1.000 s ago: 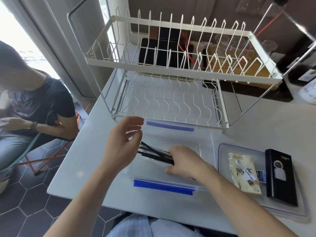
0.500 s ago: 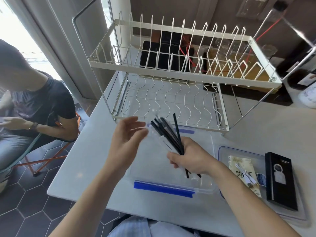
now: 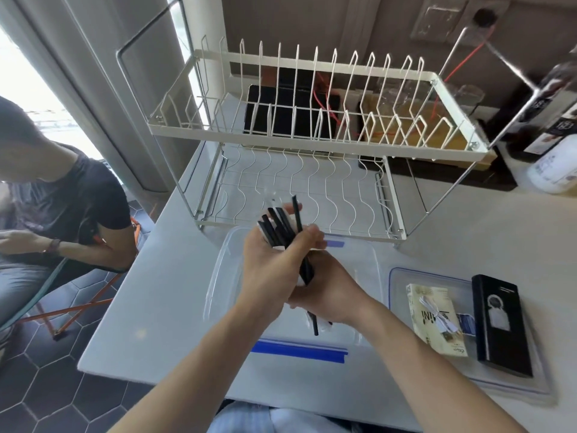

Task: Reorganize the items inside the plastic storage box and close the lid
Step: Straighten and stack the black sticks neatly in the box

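— While a bundle of black straws (image 3: pixel 282 228) is gripped above the clear storage box (image 3: pixel 368 270), which hand holds it?

— Both: the right hand (image 3: pixel 327 292) is curled round the lower ends, the left hand (image 3: pixel 274 264) closed round the middle.

— And the lid (image 3: pixel 402 276)?

— Laid on the tabletop (image 3: pixel 156 292), right of the fingers (image 3: pixel 312 232), under a booklet (image 3: pixel 437 320) and black case (image 3: pixel 499 323).

Black straws (image 3: pixel 282 226); clear box (image 3: pixel 368 273) with blue latches (image 3: pixel 298 350); cream wire rack (image 3: pixel 315 142); white counter (image 3: pixel 156 295); clear, blue-edged lid (image 3: pixel 396 276); cream packet (image 3: pixel 435 320) with black print; black case (image 3: pixel 499 326) with pale emblem; dark hexagon-tiled floor (image 3: pixel 62 389).
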